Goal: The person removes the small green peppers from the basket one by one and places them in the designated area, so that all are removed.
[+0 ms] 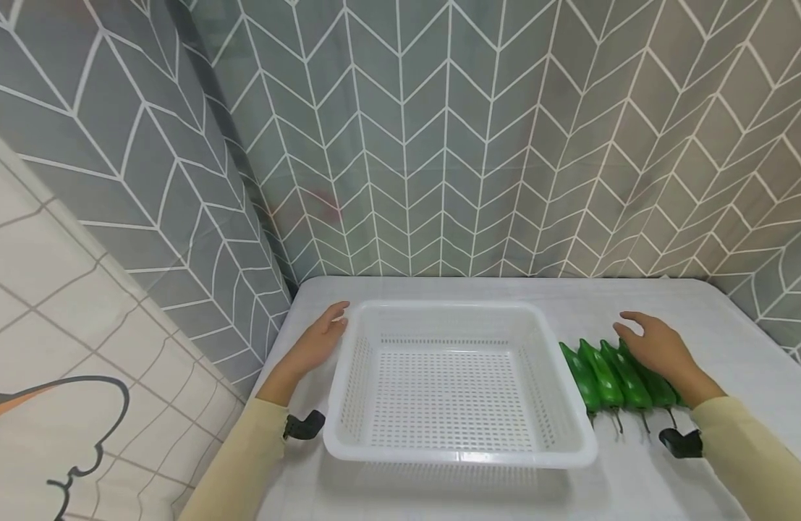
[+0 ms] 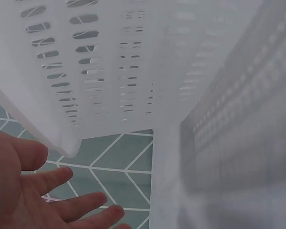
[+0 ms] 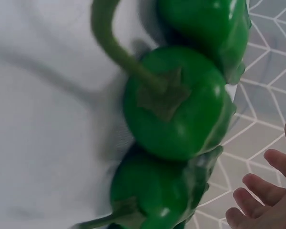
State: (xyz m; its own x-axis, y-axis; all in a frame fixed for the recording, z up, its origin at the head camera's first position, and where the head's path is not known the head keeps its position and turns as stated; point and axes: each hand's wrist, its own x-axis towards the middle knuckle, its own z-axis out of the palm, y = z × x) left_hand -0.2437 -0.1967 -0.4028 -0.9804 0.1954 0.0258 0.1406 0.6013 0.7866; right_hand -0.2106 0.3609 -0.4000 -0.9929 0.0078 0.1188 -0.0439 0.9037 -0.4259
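A white perforated plastic basket (image 1: 462, 456) stands on the white-covered table, with nothing inside it. At its left side is my left hand (image 1: 318, 344), fingers loosely extended beside the rim. The left wrist view shows that hand (image 2: 62, 198) with spread fingers holding nothing, the basket's slotted wall (image 2: 109, 62) above. Several green peppers (image 1: 608, 376) lie in a row to the right of the basket, stems toward me. Over the rightmost ones hovers my right hand (image 1: 660, 347), partly hiding them. Its fingers (image 3: 264, 188) are relaxed in the right wrist view, apart from the peppers (image 3: 176, 105).
The table (image 1: 634, 485) wears a white cloth and ends at a rounded back edge. Behind it hangs a grey-green curtain (image 1: 439, 145) with a white chevron pattern. White tile-patterned fabric (image 1: 113, 325) is at the left. A black wrist camera (image 1: 681, 443) sits under the right wrist.
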